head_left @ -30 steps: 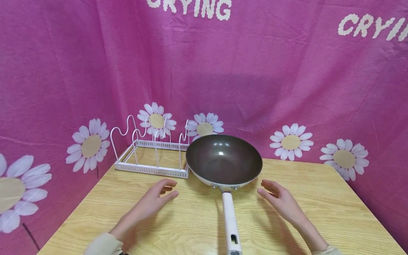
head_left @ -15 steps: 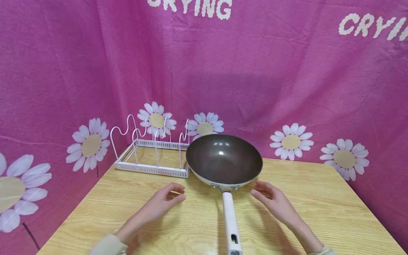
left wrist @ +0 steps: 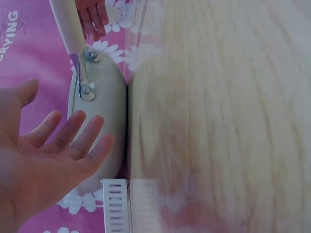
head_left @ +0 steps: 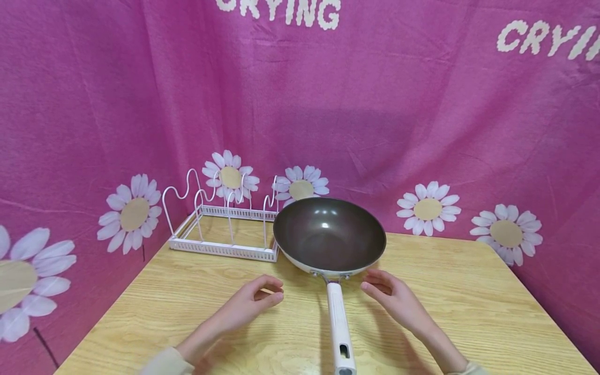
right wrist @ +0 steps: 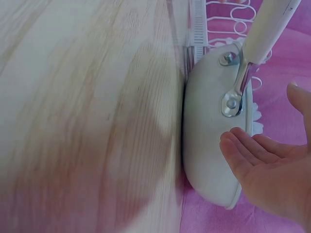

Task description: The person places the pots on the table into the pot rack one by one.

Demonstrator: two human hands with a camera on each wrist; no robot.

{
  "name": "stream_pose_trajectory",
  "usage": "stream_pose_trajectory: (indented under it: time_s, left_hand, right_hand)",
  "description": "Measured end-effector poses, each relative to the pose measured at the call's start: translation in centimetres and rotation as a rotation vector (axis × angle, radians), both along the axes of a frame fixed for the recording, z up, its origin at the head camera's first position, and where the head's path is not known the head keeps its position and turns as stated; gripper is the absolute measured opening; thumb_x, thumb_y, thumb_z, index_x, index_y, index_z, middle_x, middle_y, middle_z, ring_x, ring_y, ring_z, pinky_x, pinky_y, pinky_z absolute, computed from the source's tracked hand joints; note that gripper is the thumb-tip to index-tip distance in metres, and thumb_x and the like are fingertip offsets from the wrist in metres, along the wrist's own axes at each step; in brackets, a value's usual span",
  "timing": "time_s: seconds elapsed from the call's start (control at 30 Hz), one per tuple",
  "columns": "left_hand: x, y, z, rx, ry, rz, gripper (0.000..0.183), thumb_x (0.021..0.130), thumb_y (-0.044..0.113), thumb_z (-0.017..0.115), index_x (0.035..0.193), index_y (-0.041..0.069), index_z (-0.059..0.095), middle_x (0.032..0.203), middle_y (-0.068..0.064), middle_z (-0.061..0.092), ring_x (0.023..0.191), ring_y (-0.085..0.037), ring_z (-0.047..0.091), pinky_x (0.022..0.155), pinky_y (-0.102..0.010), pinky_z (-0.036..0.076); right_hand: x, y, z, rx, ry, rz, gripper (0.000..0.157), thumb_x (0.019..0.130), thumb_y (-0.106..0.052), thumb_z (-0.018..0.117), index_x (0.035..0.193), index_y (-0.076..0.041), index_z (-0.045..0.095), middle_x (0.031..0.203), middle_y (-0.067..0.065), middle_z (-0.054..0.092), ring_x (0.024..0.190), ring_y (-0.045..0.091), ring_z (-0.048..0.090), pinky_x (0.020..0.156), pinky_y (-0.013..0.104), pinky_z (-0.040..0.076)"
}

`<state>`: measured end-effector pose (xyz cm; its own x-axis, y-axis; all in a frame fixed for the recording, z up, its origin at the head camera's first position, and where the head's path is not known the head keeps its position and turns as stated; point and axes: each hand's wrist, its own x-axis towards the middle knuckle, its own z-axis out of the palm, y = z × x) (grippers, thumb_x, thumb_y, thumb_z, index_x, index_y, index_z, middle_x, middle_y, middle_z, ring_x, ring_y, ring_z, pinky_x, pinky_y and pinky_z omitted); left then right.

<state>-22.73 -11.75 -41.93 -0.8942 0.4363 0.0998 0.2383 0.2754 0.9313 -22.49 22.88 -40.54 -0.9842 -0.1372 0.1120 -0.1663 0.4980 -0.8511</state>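
A deep frying pan (head_left: 330, 237) with a dark inside and a pale outside sits on the wooden table, its white handle (head_left: 339, 323) pointing to the front edge. My left hand (head_left: 255, 302) hovers left of the handle, fingers relaxed and slightly bent, holding nothing. To the right of the handle is my right hand (head_left: 394, 299), also relaxed, its fingertips close to the pan's lower right side. Both wrist views show the pan's pale outer wall (left wrist: 109, 104) and riveted handle bracket (right wrist: 232, 102) beyond loosely spread, unloaded fingers.
A white wire rack (head_left: 222, 251) with several upright loops stands at the back left, right beside the pan. A pink cloth (head_left: 356, 120) with printed daisies hangs behind and around the wooden table (head_left: 469, 302).
Both hands have moved inward toward the pan's handle, the left one to the right and the right one to the left, each slightly nearer the front. Pan and rack have stayed put.
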Motion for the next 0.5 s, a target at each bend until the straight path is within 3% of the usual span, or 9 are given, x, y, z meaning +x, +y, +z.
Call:
stream_pose_trajectory:
  time_s: [0.5]
  left_hand:
    - [1.1, 2.2, -0.1, 0.062, -0.059, -0.093, 0.042, 0.098, 0.026, 0.063, 0.128, -0.002, 0.056, 0.121, -0.015, 0.063, 0.104, -0.030, 0.065, 0.091, -0.044, 0.054]
  right_hand:
    - [0.1, -1.5, -0.4, -0.069, -0.044, 0.024, 0.052, 0.096, -0.032, 0.066, 0.137, -0.001, 0.055, 0.131, 0.018, 0.063, 0.117, 0.024, 0.064, 0.094, 0.022, 0.052]
